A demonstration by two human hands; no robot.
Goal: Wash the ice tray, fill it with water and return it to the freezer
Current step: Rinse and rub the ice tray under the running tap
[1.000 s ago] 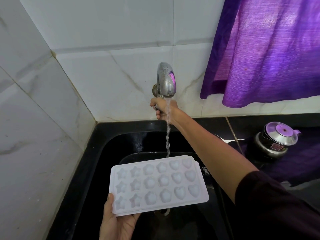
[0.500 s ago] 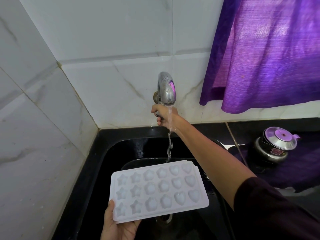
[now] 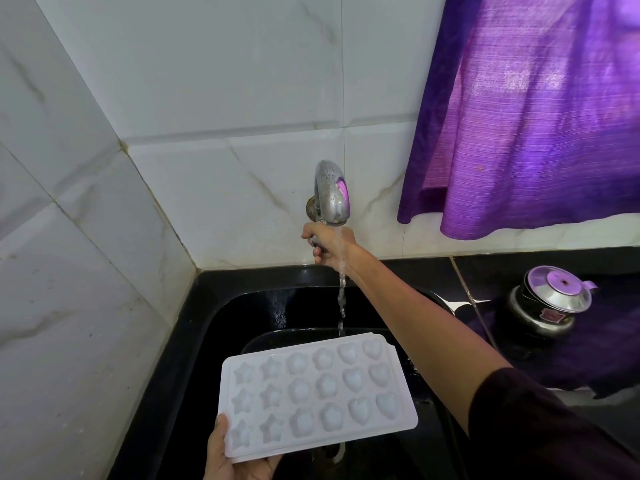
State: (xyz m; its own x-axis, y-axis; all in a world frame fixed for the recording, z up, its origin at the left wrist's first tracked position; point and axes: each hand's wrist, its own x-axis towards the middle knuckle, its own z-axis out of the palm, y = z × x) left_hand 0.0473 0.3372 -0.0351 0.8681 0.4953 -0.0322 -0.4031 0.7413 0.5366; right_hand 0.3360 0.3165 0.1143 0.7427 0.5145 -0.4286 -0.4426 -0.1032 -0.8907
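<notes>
Holding white ice tray (image 3: 318,396) level over black sink (image 3: 221,327), left hand (image 3: 235,459) grips corner; right hand (image 3: 329,245) clasps tap (image 3: 330,194) valve, stream falling behind tray.

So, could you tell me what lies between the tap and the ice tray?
In the head view, only the water stream runs from the tap towards the tray.

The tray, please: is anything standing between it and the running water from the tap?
Nothing visible does. The stream falls just behind the far edge of the tray, which the left hand holds over the sink; open space lies between them.
</notes>
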